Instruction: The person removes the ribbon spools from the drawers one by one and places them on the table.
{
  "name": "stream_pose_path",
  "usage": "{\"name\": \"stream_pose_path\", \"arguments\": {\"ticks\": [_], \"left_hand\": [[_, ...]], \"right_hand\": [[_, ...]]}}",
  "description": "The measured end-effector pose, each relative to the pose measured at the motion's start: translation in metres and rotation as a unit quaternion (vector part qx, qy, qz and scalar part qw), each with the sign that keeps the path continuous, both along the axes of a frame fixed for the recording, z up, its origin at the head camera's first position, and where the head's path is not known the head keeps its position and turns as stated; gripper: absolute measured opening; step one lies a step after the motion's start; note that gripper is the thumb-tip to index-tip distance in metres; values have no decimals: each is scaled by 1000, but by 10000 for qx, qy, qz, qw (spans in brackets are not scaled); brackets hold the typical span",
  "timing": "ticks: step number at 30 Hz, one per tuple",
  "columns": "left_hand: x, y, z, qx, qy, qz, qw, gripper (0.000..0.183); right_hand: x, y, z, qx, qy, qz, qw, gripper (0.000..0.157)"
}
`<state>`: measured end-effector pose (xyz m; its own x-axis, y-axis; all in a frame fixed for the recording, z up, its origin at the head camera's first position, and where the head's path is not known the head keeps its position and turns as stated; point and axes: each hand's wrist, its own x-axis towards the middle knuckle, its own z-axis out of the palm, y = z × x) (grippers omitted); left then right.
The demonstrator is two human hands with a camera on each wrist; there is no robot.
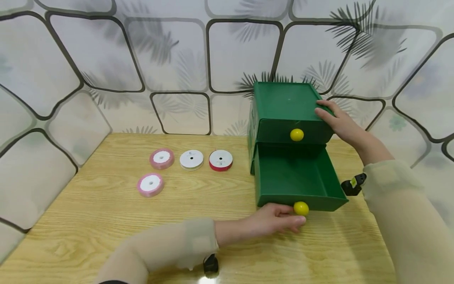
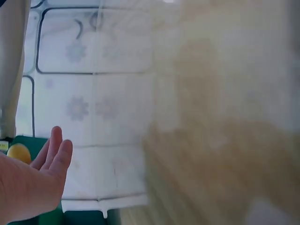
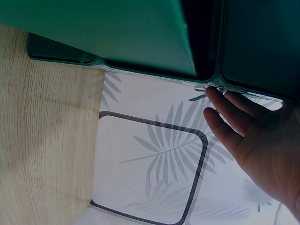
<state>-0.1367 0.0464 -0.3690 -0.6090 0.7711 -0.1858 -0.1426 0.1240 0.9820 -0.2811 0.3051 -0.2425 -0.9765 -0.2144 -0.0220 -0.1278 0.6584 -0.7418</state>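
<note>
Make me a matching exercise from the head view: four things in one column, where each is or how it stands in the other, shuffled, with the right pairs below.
Things
1. Left hand
2. Lower drawer
3. Red-edged spool
4. Right hand

Places and states
A. Lying flat on the wooden table
B. At the right edge of the top of the green cabinet
C. Standing open
D. At the lower yellow knob

Right pairs: 1-D, 2-C, 3-A, 4-B
</note>
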Motion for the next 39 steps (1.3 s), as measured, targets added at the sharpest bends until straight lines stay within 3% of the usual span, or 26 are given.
{"name": "stream_pose_path", "arguments": {"ticks": [7, 12, 16, 21, 31, 39], "left_hand": [[12, 16, -3, 333, -179, 817, 9959, 39], [19, 27, -8, 675, -435, 1466, 9859, 41], [21, 32, -10, 951, -524, 1758, 9784, 38], [21, 34, -7, 1068, -549, 1876, 9749, 36], [17, 33, 4, 712, -568, 1918, 9772, 37], [8, 34, 3, 711, -399, 1996, 9765, 35]], "right_hand": [[2, -1, 1, 35, 41, 1, 10000, 71], [2, 0, 0, 47, 19, -31, 10000, 71], [2, 0, 0, 8, 49, -24, 10000, 71], [1, -2, 1, 27, 41, -7, 10000, 71], [2, -1, 1, -50, 39, 7, 10000, 71], [0, 1, 0, 20, -49, -7, 10000, 72]]}}
